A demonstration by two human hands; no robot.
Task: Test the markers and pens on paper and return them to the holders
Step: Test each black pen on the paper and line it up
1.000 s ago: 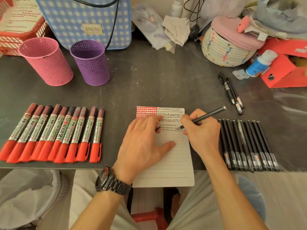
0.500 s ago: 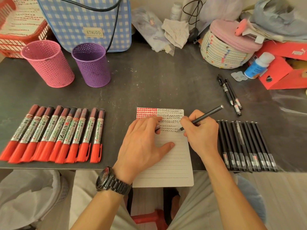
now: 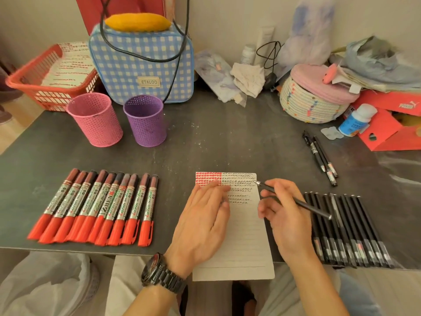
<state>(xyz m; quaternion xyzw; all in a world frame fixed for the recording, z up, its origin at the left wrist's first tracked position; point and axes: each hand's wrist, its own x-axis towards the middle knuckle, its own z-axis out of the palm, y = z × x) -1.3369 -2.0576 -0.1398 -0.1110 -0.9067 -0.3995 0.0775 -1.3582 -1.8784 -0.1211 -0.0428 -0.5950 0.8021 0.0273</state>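
Observation:
A lined paper sheet (image 3: 246,242) lies at the table's front edge, its top rows filled with red and black test marks. My left hand (image 3: 200,222) rests flat on the sheet. My right hand (image 3: 284,215) holds a black pen (image 3: 303,205) at the sheet's right edge, tip near the top right corner, barrel pointing right. Several red markers (image 3: 95,208) lie in a row on the left. Several black pens (image 3: 348,231) lie in a row on the right. A pink holder (image 3: 95,119) and a purple holder (image 3: 145,120) stand at the back left.
Two or three more black pens (image 3: 321,158) lie apart at the right. Behind stand a blue checked bag (image 3: 141,65), a red basket (image 3: 50,78), a woven basket (image 3: 312,101), a white bottle (image 3: 356,119) and red boxes (image 3: 387,128). The dark table (image 3: 227,137) lies bare in the middle.
The right hand has lifted and turned away from the written lines; the pen's back end now points down to the right. The camera has tilted up. The left hand stays on the sheet.

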